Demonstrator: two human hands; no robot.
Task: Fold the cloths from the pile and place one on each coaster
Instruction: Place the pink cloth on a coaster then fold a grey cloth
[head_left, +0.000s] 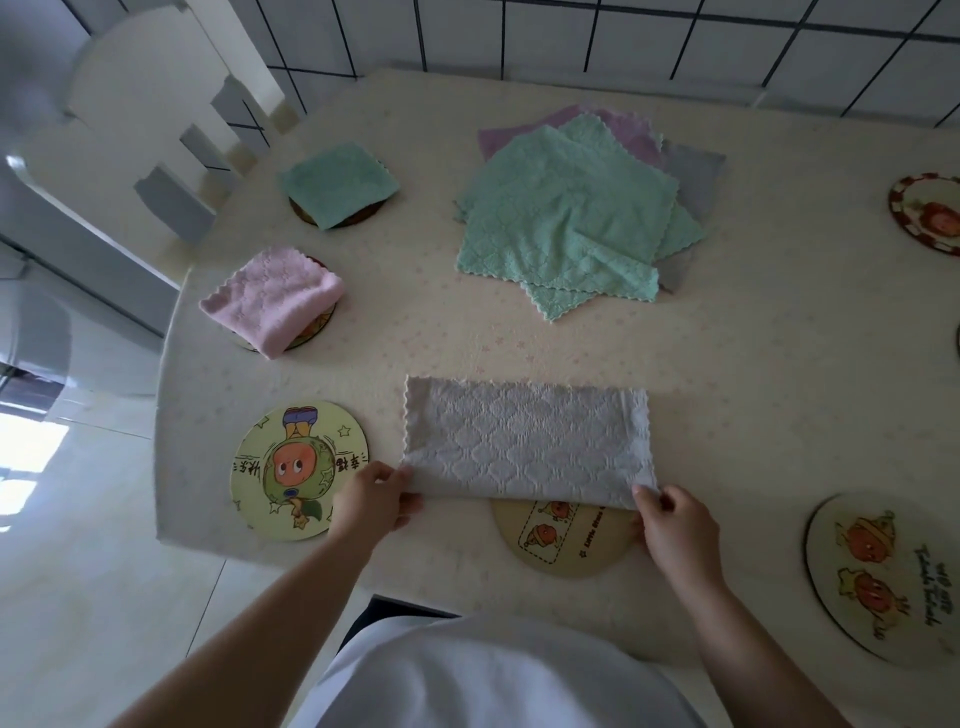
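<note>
A grey cloth (524, 439) lies folded in half on the table in front of me. My left hand (375, 500) pinches its near left corner and my right hand (675, 519) pinches its near right corner, both lifting the folded edge a little. Under that edge a beige coaster (566, 545) shows in part. To the left lies a bare green cartoon coaster (298, 470). A folded pink cloth (275, 301) and a folded green cloth (337, 184) each cover a coaster at the left. The pile of green, purple and grey cloths (571, 218) lies at the back.
Bare coasters sit at the right: a fruit-print one (883, 577) near me and a red-rimmed one (930, 213) farther back. A white chair (150, 156) stands at the table's left. The tiled wall (623, 41) runs behind the cream table (727, 364).
</note>
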